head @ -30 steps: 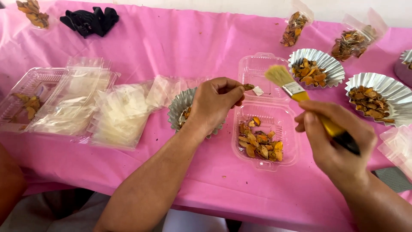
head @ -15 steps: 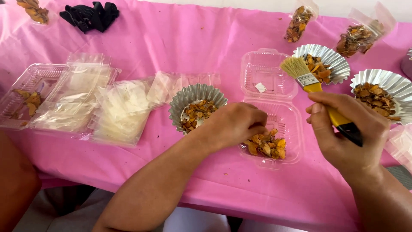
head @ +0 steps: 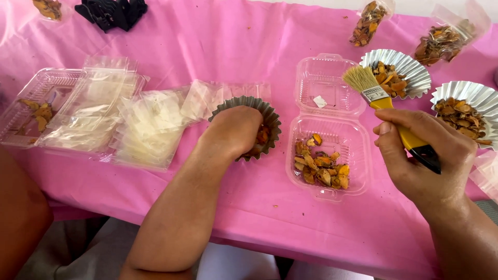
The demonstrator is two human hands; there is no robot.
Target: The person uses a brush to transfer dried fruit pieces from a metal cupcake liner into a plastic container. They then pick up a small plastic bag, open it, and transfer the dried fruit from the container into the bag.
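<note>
On the pink tablecloth (head: 171,41), the open clear clamshell box (head: 330,155) is no longer reached into: the left hand (head: 233,129) has been shifted into the fluted foil cup (head: 267,115), fingers curled among the orange pieces (head: 262,136); a grip cannot be told. The yellow-handled brush (head: 386,106) is still gripped by the right hand (head: 423,155), bristles beside 1 filled foil cup (head: 410,65).
</note>
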